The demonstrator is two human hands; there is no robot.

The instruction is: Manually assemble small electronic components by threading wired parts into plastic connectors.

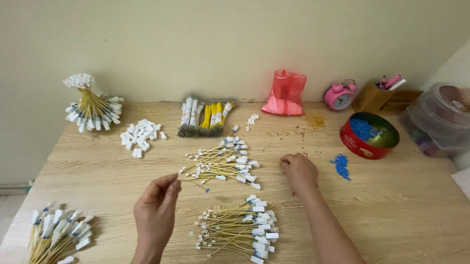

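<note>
Left hand [157, 205] raised off tabletop [398, 216], grip pinched on thin yellow wire [191, 178]. Wire runs rightward from grip into upper wire pile [223, 163] (long axis roughly level). Right hand [299, 170] just right of pile, grip curled, contents hidden.

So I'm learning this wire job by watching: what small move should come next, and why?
Probably the right hand should reach to the loose blue beads beside it: the left hand pinches a thin yellow wire off the upper wire pile, while the right hand rests fisted on the wooden table.
</note>
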